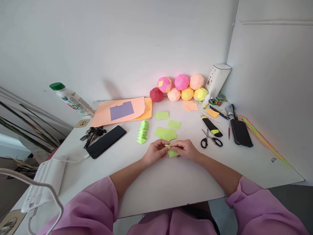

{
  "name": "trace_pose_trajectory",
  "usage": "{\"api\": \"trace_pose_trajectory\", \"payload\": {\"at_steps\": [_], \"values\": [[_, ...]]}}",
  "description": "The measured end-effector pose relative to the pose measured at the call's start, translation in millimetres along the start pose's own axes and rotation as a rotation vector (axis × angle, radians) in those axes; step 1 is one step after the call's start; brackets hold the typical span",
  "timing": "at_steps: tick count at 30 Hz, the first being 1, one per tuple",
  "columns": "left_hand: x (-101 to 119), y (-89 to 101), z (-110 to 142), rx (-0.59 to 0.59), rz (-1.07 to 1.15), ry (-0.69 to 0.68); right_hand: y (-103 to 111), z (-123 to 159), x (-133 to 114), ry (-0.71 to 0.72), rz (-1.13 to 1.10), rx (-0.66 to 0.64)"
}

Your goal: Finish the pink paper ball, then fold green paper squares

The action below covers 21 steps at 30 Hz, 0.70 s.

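Note:
Between my two hands, near the middle of the white table, is a small piece of green paper (pixel 168 145). My left hand (pixel 156 150) pinches its left side, thumb on top. From the other side my right hand (pixel 185 149) grips it with thumb and fingers. Another green sheet (pixel 173 153) shows just below the fingers; whether it is part of the held piece I cannot tell. Several green paper sheets (pixel 166 133) lie right beyond my hands. A row of folded green paper pieces (pixel 143 132) stands to the left of them.
Several faceted paper balls (pixel 181 82) are stacked at the wall. Scissors (pixel 211 140), a box cutter (pixel 212 126) and a black phone (pixel 241 132) lie to the right. On the left are a power bank (pixel 106 142), keys (pixel 93 134) and orange paper sheets (pixel 100 116).

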<state>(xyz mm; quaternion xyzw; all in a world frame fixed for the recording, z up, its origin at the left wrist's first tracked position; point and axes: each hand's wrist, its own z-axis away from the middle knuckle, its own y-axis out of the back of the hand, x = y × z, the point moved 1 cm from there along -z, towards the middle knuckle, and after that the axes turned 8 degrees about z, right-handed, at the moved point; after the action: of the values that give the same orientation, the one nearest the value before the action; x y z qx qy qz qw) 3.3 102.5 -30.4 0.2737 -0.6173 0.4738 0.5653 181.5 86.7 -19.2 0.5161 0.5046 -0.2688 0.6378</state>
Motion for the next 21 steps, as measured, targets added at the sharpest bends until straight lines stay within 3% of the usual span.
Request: {"api": "trace_pose_trajectory", "payload": {"at_steps": [21], "values": [[0.8,-0.9,2.9,-0.033,-0.006,-0.033,6.0,-0.8,-5.2,0.033,0.097,-0.137]]}}
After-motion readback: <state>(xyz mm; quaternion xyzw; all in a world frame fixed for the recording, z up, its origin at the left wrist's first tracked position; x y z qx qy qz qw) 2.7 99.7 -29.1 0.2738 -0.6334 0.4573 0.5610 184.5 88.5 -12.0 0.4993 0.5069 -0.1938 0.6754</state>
